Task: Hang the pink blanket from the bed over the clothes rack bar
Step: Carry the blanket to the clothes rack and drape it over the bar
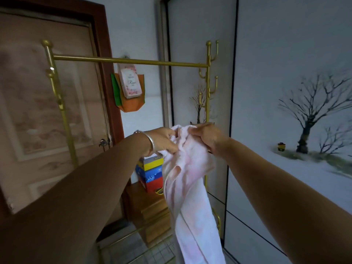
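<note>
Head view, pink blanket bunched between both hands' gripping fingers, below rack bar

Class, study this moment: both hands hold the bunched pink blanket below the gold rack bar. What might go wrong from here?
1. The pink blanket is bunched between left hand and right hand; it may land on the bar crumpled.
2. Its long hanging tail could slide it off.

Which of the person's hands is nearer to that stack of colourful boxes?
Left. The left hand grips the pink blanket right above the stacked boxes; the right hand holds the blanket's top farther to the right, across the cloth.
</note>
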